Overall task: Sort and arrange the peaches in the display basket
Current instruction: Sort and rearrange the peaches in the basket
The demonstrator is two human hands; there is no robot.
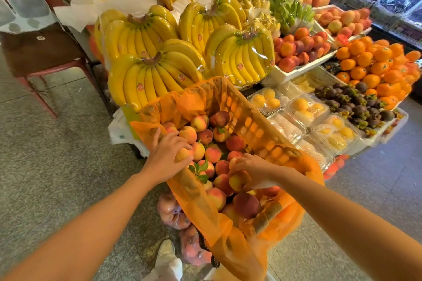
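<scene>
Peaches [237, 181] in both hands [165, 155] [253, 166]

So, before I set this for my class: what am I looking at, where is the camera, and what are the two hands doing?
There is no machine here. A person wears one camera on the head, and it looks down at their own bare arms. The left hand curls over a yellowish peach. The right hand grips a red-and-yellow peach. Both reach into an orange basket full of peaches. Behind it stand wrapped bananas, and bagged fruit lies on the floor.
</scene>
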